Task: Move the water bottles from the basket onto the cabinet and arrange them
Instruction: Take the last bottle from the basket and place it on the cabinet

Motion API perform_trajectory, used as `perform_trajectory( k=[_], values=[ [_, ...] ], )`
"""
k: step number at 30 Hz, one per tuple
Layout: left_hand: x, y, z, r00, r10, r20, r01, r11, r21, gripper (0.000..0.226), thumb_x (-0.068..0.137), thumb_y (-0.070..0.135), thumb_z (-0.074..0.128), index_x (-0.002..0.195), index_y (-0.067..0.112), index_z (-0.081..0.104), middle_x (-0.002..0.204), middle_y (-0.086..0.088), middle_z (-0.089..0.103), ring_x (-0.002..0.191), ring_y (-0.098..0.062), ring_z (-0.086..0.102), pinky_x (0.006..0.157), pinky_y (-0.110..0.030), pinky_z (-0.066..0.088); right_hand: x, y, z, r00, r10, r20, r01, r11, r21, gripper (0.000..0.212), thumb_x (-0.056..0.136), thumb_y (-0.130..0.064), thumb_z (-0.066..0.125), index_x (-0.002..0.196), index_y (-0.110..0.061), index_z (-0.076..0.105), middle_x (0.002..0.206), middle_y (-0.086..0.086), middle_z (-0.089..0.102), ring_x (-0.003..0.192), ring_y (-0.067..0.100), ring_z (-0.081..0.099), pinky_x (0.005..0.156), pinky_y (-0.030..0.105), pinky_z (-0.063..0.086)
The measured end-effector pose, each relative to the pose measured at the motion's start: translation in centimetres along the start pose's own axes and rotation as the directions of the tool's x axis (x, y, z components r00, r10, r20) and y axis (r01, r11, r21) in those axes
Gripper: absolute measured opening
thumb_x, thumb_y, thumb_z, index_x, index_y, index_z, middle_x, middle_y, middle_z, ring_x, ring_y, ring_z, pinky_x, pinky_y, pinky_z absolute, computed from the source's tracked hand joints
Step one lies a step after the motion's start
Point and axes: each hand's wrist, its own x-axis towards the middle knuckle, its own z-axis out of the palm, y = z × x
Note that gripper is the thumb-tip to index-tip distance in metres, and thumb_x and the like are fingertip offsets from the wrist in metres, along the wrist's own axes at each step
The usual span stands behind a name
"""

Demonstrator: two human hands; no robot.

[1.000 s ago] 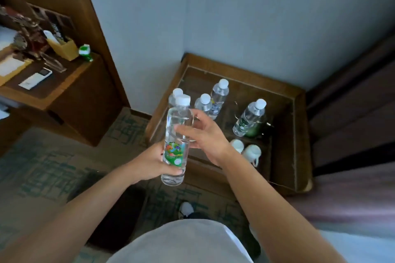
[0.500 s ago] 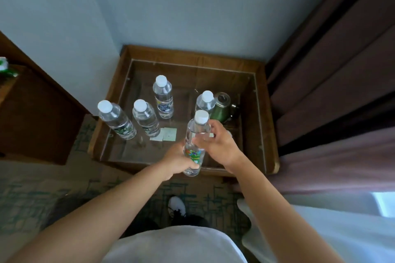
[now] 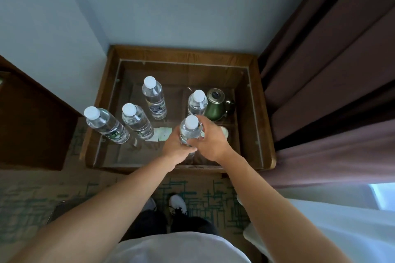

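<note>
Bottle in hand (image 3: 190, 129): upright, white cap up, over the front middle of the glass top; its base is hidden behind the hands, so whether it already stands on the glass cannot be told
Left hand (image 3: 177, 148): fingers curled round the lower body of this bottle, coming in from 7 o'clock
Right hand (image 3: 211, 141): wrapped round the shoulder from 4 o'clock; the two hands meet on the same bottle
Neighbour bottle (image 3: 197, 102): upright just beyond at 12 o'clock, close beside the green kettle (image 3: 214, 107) at 1 o'clock
Tall bottle (image 3: 154, 97): standing at 11 o'clock, apart from the rest
Left pair: middle bottle (image 3: 136, 121) and corner bottle (image 3: 106, 126), near each other at 9 to 10 o'clock
Cards (image 3: 159, 134): pale paper squares lying flat at 9 o'clock, just beside the left hand
Cabinet (image 3: 181, 53): low wooden frame in the corner, dark curtain (image 3: 320, 81) at 3 o'clock
Basket: not seen in this view
Progress: four bottles up, a fifth being set down; how many remain cannot be judged
Left to do: likely the tidying, since the bottles stand scattered, not in a row
</note>
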Motion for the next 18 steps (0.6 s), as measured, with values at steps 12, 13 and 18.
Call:
perform_trajectory(
  k=[12, 13, 18],
  values=[
    [-2.5, 1.4, -1.3, 0.992, 0.123, -0.019, -0.122, 0.991, 0.062, 0.067, 0.067, 0.015, 0.089, 0.125, 0.030, 0.058, 0.126, 0.003, 0.067, 0.117, -0.021, 0.062, 0.104, -0.041, 0.048, -0.8, -0.2, 1.3, 1.000, -0.011, -0.029, 0.008, 0.997, -0.081, 0.048, 0.086, -0.013, 0.076, 0.131, -0.011, 0.058, 0.132, 0.009, 0.066, 0.122, 0.025, 0.060, 0.099, 0.028, 0.044],
    [-2.6, 1.3, -1.3, 0.990, 0.141, -0.016, -0.139, 0.987, 0.086, 0.066, 0.069, 0.014, 0.087, 0.126, 0.028, 0.058, 0.126, 0.003, 0.067, 0.116, -0.019, 0.061, 0.101, -0.036, 0.048, -0.9, -0.4, 1.3, 1.000, -0.017, -0.022, 0.014, 0.995, -0.099, 0.048, 0.087, -0.014, 0.075, 0.131, -0.010, 0.058, 0.131, 0.010, 0.066, 0.121, 0.026, 0.061, 0.099, 0.029, 0.045],
    [-3.2, 1.3, -1.6, 0.985, 0.173, -0.008, -0.170, 0.973, 0.156, 0.062, 0.076, 0.015, 0.082, 0.130, 0.030, 0.056, 0.123, 0.009, 0.066, 0.111, -0.012, 0.062, 0.082, -0.016, 0.043, -1.6, -0.6, 1.5, 0.997, -0.044, -0.056, 0.040, 0.997, -0.063, 0.049, 0.084, -0.015, 0.077, 0.129, -0.012, 0.058, 0.129, 0.009, 0.067, 0.119, 0.024, 0.061, 0.104, 0.035, 0.048]
  ],
)
